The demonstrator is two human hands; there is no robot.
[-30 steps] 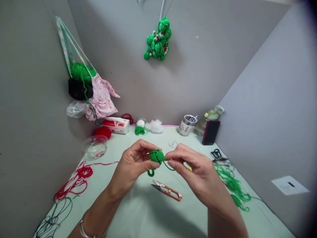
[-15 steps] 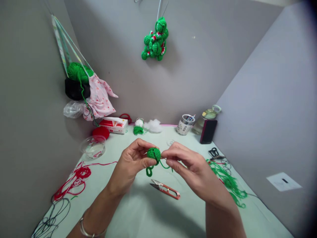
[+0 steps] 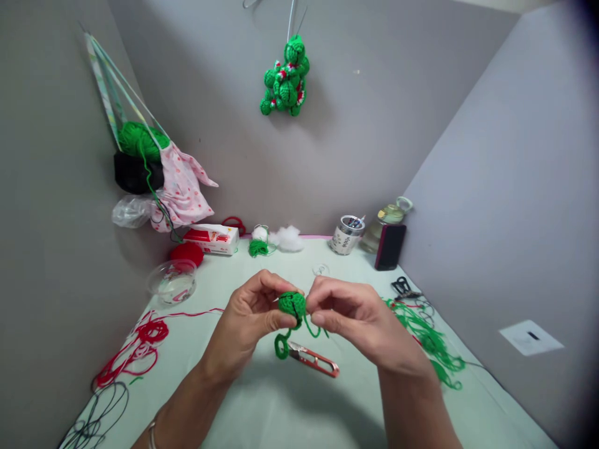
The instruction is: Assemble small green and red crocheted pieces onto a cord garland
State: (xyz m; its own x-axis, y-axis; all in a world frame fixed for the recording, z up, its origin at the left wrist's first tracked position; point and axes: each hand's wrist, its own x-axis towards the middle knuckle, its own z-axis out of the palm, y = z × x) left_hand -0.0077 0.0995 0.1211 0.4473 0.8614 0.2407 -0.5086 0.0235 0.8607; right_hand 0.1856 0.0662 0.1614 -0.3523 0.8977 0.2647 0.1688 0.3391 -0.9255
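A small green crocheted ball (image 3: 292,304) with a dark line stitched across it is pinched between the thumb and fingers of my left hand (image 3: 250,324). Beneath it dangles a green crocheted loop (image 3: 281,346). My right hand (image 3: 350,315) is closed in a pinch at the ball's right side; whatever sits between its fingertips is too small to make out. A green yarn tail (image 3: 312,332) curves from the ball to below the right thumb. Orange-handled thread snips (image 3: 316,362) lie on the table under the hands, their tip partly behind the loop.
Red yarn (image 3: 152,332) and dark cord (image 3: 100,415) lie at left, with a clear plastic bowl (image 3: 173,284) behind. Green yarn scraps (image 3: 430,343) are at right. Along the back stand a tissue pack (image 3: 213,239), white stuffing (image 3: 287,239), a tin (image 3: 347,237) and a phone (image 3: 390,247).
Both hands and the ball have come slightly lower in view. The crocheted loop now hangs lower, overlapping the snips' tip. The whole scene has shifted a little left as the camera turned.
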